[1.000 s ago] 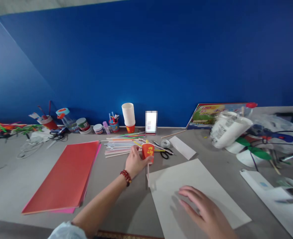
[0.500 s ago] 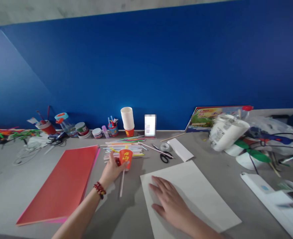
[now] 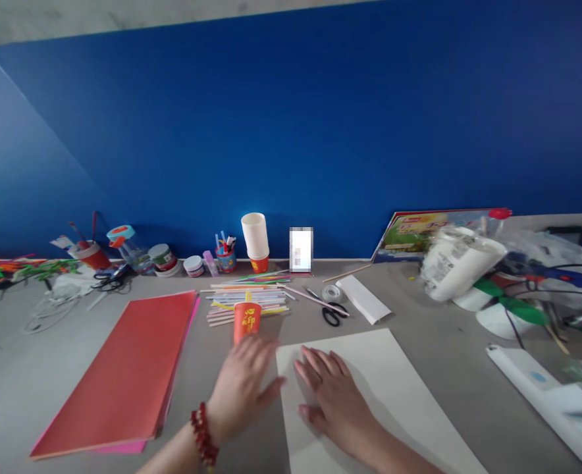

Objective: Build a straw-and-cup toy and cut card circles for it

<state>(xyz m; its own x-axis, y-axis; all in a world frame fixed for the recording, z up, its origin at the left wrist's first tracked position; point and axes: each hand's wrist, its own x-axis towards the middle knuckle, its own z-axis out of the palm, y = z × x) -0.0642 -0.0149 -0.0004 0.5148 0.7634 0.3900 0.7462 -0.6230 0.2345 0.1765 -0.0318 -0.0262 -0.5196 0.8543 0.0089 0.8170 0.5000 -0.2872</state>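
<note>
A red paper cup (image 3: 247,320) with yellow characters stands upright in front of the loose drinking straws (image 3: 266,304). Just on the near side of the cup, my left hand (image 3: 246,382) is slightly blurred, fingers apart and holding nothing; it partly covers the cup's base. A bead bracelet circles that wrist. My right hand (image 3: 338,401) lies palm down with fingers spread on a large white sheet of paper (image 3: 394,388). To the left lies a stack of red paper (image 3: 118,375) with pink sheets beneath.
Black scissors (image 3: 333,315), a tape roll (image 3: 331,293) and a folded white paper (image 3: 365,299) lie beyond the sheet. Stacked white cups (image 3: 255,237), paint jars (image 3: 161,257) and a pen cup (image 3: 226,257) line the blue wall. Plastic-wrapped rolls (image 3: 461,263) crowd the right side.
My left hand has let go of the red paper cup and moved nearer and to the right, towards the white sheet. My right hand stays flat on the paper.
</note>
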